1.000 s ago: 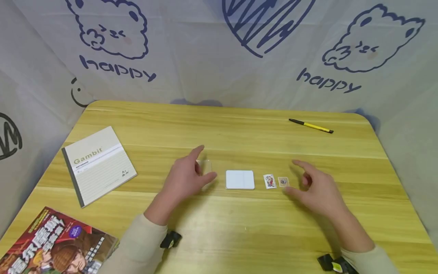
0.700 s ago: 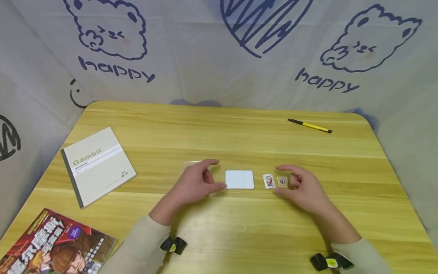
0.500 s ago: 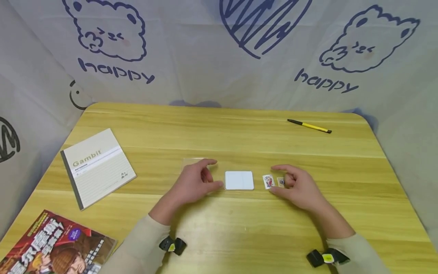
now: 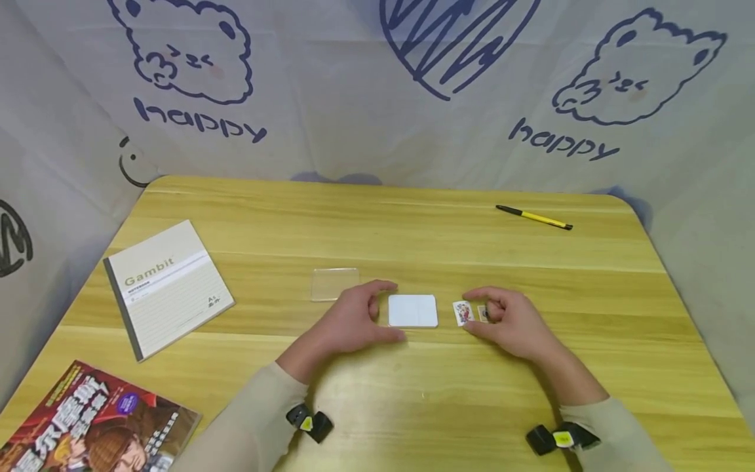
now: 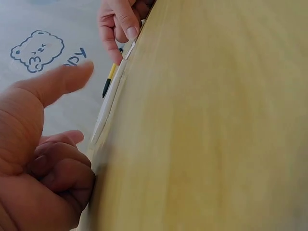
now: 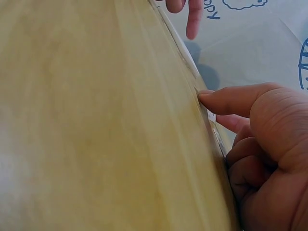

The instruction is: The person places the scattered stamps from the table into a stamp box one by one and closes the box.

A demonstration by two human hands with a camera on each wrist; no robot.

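A flat white rounded rectangle (image 4: 413, 311), like a small card stack, lies mid-table. My left hand (image 4: 361, 318) is at its left end, thumb and index spread along its two long sides. In the left wrist view that thumb (image 5: 72, 79) is raised off the table and the other fingers are curled in. Right of the white piece lies a tiny playing card with a joker-like figure (image 4: 463, 313). My right hand (image 4: 508, 322) has its index tip at that card's far edge and its thumb tip at the near edge. A second tiny card (image 4: 483, 313) is partly hidden under this hand.
A clear plastic lid (image 4: 334, 284) lies behind my left hand. A Gambit notebook (image 4: 171, 288) and a comic-style book (image 4: 94, 419) are at the left. Toward the back right is a yellow and black pen (image 4: 534, 217). A printed cloth (image 4: 377, 85) hangs behind the table.
My left hand has moved right, from over the clear lid to the white piece, uncovering the lid. My right hand has moved left over the second card to the joker card. The cards stay put.
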